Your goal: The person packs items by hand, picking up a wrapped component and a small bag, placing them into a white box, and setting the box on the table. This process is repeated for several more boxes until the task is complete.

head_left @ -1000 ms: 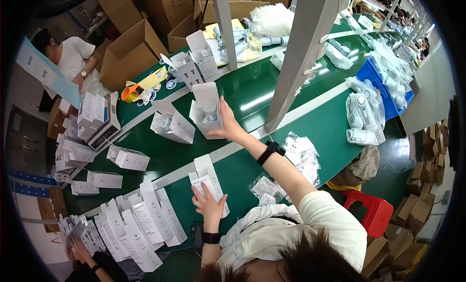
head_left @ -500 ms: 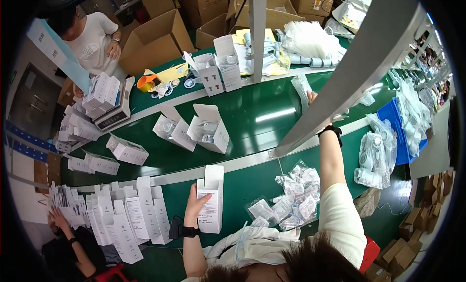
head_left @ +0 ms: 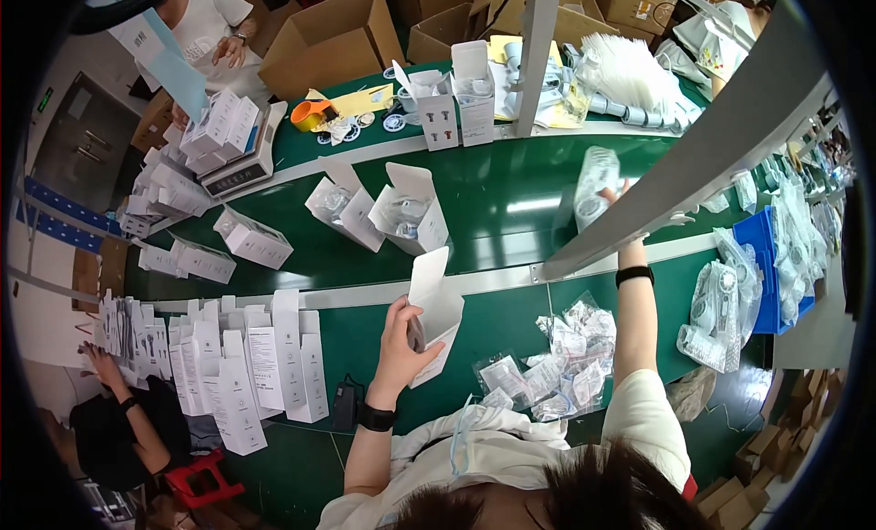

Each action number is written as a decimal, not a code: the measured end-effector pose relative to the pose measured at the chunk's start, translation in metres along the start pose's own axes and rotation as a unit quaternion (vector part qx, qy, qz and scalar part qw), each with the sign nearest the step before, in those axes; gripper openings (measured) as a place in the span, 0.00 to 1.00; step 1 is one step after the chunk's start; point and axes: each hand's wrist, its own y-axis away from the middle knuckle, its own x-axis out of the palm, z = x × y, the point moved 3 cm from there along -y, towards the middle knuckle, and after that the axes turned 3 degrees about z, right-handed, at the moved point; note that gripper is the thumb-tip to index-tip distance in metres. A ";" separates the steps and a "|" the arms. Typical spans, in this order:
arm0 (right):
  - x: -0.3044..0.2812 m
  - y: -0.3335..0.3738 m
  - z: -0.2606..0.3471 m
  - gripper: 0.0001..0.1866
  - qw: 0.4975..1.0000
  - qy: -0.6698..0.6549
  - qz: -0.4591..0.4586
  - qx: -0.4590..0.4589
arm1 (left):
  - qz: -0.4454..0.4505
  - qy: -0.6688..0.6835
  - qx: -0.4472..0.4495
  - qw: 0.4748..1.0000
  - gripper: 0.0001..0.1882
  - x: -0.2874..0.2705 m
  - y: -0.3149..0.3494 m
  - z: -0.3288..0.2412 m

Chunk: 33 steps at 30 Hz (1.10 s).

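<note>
My left hand [head_left: 400, 346] is closed around the side of a white carton [head_left: 444, 316] at the front of the bench. The carton tilts, its top flap standing up and its mouth open. Stretched out over the green belt, my right hand [head_left: 618, 194] grips a clear plastic-wrapped package [head_left: 596, 179]; the grey metal post hides part of this hand and wrist. What is inside the wrapping is hard to make out. Between my arms lies a heap of small clear packets with printed papers [head_left: 570, 361].
Several upright white cartons [head_left: 265, 366] stand at left. On the belt [head_left: 497, 229] are filled open cartons [head_left: 408, 211]. A slanting metal post [head_left: 693, 156] crosses the right side. A blue bin [head_left: 762, 265] holds plastic-wrapped items. Co-workers sit at left [head_left: 119, 416] and stand across [head_left: 214, 28].
The carton in my left hand has been lifted and tilted, moving right and away from me. My right hand has taken hold of the wrapped package and raised it. The view has shifted slightly.
</note>
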 end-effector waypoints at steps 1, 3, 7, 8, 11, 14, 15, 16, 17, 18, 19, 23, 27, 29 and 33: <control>-0.015 0.039 0.009 0.26 0.984 -0.178 -0.013 -0.020 | 0.005 0.005 0.002 1.000 0.38 0.004 0.001 -0.001; -0.039 0.091 0.016 0.25 0.903 -0.426 -0.062 0.003 | -0.047 0.045 0.057 0.996 0.36 0.012 0.008 0.000; -0.027 0.188 0.067 0.31 0.848 -0.509 -0.078 -0.125 | -0.044 0.072 0.123 0.989 0.35 0.035 0.003 -0.005; -0.012 0.205 0.074 0.34 0.859 -0.482 -0.074 -0.157 | -0.040 0.070 0.137 0.987 0.35 0.039 0.004 -0.008; 0.051 0.252 0.117 0.43 0.867 -0.435 -0.051 -0.238 | -0.033 0.066 0.153 0.985 0.36 0.044 0.011 -0.025; 0.101 0.255 0.108 0.48 0.893 -0.323 -0.103 -0.295 | -0.049 0.076 0.163 0.983 0.37 0.047 0.017 -0.031; 0.118 0.253 0.101 0.46 0.884 -0.245 -0.081 -0.390 | -0.075 0.086 0.155 0.981 0.36 0.047 0.021 -0.028; 0.126 0.254 0.094 0.44 0.862 -0.161 -0.057 -0.476 | -0.101 0.097 0.146 0.979 0.36 0.046 0.023 -0.025; 0.122 0.256 0.103 0.44 0.863 -0.159 -0.061 -0.475 | -0.096 0.099 0.147 0.979 0.36 0.045 0.027 -0.018; 0.123 0.259 0.118 0.38 0.879 -0.062 0.039 -0.470 | -0.119 0.072 0.149 0.979 0.36 0.041 0.031 -0.011; 0.127 0.261 0.125 0.32 0.879 0.035 0.139 -0.456 | -0.142 0.046 0.150 0.977 0.36 0.037 0.034 -0.003; 0.088 0.265 0.114 0.20 0.854 0.166 0.165 -0.465 | -0.134 0.077 0.241 0.958 0.37 0.023 0.024 -0.006; 0.006 0.219 0.028 0.22 0.913 0.276 -0.139 -0.266 | -0.137 0.137 0.223 0.955 0.36 0.028 0.033 0.034; -0.030 0.203 -0.037 0.27 0.879 0.461 -0.103 -0.063 | -0.147 0.153 0.192 0.958 0.36 0.027 0.038 0.044; -0.066 0.190 -0.105 0.30 0.893 0.448 0.014 0.036 | -0.146 0.131 0.128 0.972 0.32 -0.001 0.045 0.022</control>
